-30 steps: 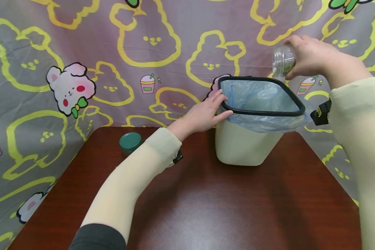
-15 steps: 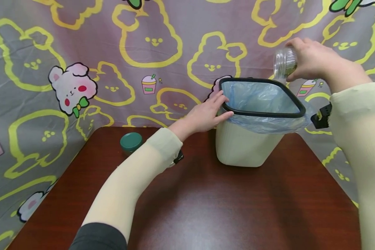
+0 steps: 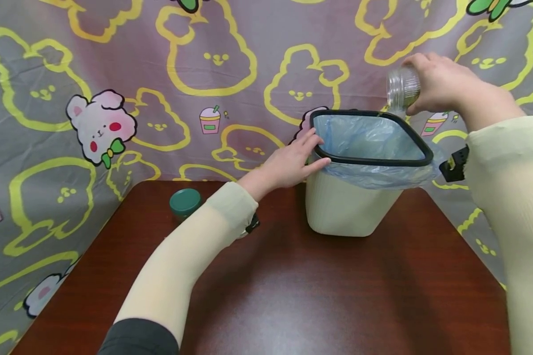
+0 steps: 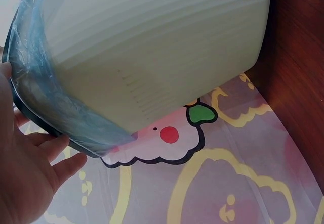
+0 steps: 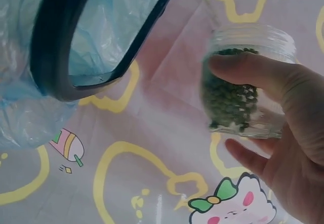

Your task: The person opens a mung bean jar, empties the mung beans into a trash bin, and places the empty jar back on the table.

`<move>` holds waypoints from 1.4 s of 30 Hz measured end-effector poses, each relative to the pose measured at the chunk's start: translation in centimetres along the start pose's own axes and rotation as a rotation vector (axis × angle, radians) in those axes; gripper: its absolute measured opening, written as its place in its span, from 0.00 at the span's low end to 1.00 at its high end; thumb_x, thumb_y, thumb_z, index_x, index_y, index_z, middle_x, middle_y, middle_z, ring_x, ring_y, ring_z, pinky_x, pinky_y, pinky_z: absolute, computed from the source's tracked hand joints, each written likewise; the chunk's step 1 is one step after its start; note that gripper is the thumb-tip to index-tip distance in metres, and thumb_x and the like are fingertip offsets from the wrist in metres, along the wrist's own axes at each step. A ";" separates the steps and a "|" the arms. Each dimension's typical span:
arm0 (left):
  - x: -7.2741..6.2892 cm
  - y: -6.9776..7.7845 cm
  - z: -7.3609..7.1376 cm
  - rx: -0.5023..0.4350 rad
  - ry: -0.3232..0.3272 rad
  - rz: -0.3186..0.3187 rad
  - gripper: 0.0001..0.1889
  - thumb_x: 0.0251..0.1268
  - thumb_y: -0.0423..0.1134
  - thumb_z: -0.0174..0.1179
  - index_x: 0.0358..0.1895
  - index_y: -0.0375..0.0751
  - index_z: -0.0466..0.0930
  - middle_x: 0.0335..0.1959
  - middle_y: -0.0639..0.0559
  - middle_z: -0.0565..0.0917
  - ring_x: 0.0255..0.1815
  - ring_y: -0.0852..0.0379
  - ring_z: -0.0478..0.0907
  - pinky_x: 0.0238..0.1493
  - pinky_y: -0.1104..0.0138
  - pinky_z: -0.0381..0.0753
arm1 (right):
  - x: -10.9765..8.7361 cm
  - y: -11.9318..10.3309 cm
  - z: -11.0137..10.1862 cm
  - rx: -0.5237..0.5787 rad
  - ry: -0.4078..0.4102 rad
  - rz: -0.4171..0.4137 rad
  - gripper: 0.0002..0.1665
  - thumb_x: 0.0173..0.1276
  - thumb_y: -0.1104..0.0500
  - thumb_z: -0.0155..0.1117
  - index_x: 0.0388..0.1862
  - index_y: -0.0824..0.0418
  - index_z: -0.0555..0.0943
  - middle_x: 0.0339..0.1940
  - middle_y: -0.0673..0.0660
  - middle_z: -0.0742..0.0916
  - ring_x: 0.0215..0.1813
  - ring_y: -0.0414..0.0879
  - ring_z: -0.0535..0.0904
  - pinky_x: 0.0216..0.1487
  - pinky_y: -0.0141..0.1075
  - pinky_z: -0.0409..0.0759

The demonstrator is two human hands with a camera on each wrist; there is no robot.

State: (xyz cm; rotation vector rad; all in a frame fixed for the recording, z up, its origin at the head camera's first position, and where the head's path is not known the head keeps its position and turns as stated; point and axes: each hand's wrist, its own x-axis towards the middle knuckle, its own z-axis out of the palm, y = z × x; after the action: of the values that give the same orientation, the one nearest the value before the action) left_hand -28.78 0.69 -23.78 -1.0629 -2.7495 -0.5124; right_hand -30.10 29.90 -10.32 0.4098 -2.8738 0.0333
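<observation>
Because the right hand [image 3: 446, 81] has its thumb and fingers clamped round a clear glass jar [image 3: 404, 85], everything hangs on that one hold at the upper right of the head view. The jar lies over on its side just above the far right part of the bin's black rim [image 3: 373, 160]; in the right wrist view it stands apart from that rim, small green grains [image 5: 230, 95] inside and no lid on the threaded neck.

Tipping further there could drop grains behind the bin [image 3: 351, 204] rather than into its blue liner [image 3: 360, 133], simply because the mouth sits so near the edge. Smooth glass might also slip if the hold loosens. The left grip [image 3: 288, 160] has its fingers spread and fairly straight against the rim's left corner; pressing too hard there could probably tilt the bin or drag the liner loose.

Below, the table [image 3: 293, 286] is a reddish-brown wood tone with a pale glare at the lower middle of the frame. A green lid [image 3: 185, 201] tops a container left of centre, its body partly hidden by the sleeve. Pinkish-grey cloth [image 3: 235, 54] with yellow rabbit outlines hangs behind and at both sides.
</observation>
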 end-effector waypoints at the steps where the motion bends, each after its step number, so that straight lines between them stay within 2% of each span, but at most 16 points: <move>1: 0.0 0.0 0.0 0.002 0.001 0.000 0.29 0.73 0.63 0.41 0.68 0.48 0.62 0.77 0.46 0.49 0.65 0.49 0.70 0.45 0.59 0.77 | 0.0 0.0 0.0 0.001 -0.002 0.001 0.59 0.47 0.65 0.76 0.73 0.72 0.51 0.62 0.80 0.64 0.57 0.75 0.62 0.53 0.70 0.62; 9: -0.1 -0.1 0.0 -0.002 0.004 0.002 0.30 0.73 0.63 0.41 0.68 0.48 0.62 0.78 0.46 0.49 0.65 0.49 0.70 0.44 0.59 0.77 | 0.0 0.0 0.0 0.000 -0.009 0.012 0.60 0.46 0.65 0.76 0.73 0.71 0.51 0.62 0.80 0.64 0.57 0.75 0.62 0.54 0.70 0.62; 16: -0.1 0.1 -0.1 0.010 -0.023 -0.036 0.31 0.73 0.65 0.40 0.69 0.50 0.61 0.79 0.50 0.46 0.71 0.51 0.62 0.51 0.57 0.76 | -0.1 -0.2 -0.5 -0.005 0.029 -0.010 0.58 0.47 0.67 0.75 0.72 0.74 0.52 0.60 0.80 0.64 0.56 0.76 0.62 0.54 0.70 0.62; 20: -0.2 0.1 -0.1 0.011 -0.025 -0.037 0.31 0.73 0.65 0.40 0.69 0.50 0.61 0.79 0.49 0.46 0.70 0.51 0.64 0.50 0.57 0.76 | 0.0 -0.4 -0.9 -0.008 0.040 -0.004 0.57 0.48 0.67 0.75 0.72 0.73 0.51 0.61 0.79 0.63 0.56 0.76 0.61 0.54 0.70 0.60; 27: -0.2 0.0 0.1 0.010 -0.027 -0.038 0.31 0.73 0.64 0.41 0.69 0.49 0.61 0.78 0.49 0.47 0.68 0.50 0.65 0.49 0.58 0.77 | 0.1 -0.6 -0.6 -0.006 0.010 -0.006 0.57 0.48 0.66 0.75 0.71 0.73 0.52 0.59 0.79 0.64 0.55 0.75 0.62 0.53 0.69 0.63; 36: 0.0 0.0 0.0 0.011 -0.027 -0.034 0.31 0.72 0.65 0.40 0.69 0.49 0.61 0.79 0.49 0.46 0.69 0.51 0.64 0.49 0.58 0.77 | 0.3 -0.6 -1.5 -0.019 0.047 0.011 0.58 0.49 0.65 0.74 0.73 0.71 0.51 0.62 0.80 0.63 0.57 0.75 0.61 0.53 0.71 0.62; 42: 0.1 0.0 -0.1 0.012 -0.025 -0.028 0.31 0.72 0.65 0.40 0.69 0.50 0.61 0.78 0.49 0.47 0.68 0.51 0.66 0.49 0.58 0.76 | 0.3 -0.6 -1.7 -0.041 -0.002 -0.008 0.58 0.47 0.64 0.76 0.71 0.72 0.52 0.60 0.79 0.63 0.54 0.75 0.63 0.49 0.69 0.64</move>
State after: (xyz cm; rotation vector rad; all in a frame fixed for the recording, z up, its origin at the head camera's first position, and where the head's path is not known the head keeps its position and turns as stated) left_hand -28.87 0.72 -23.68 -1.0366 -2.7886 -0.4888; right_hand -29.83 29.34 -8.64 0.4135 -2.8696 -0.0276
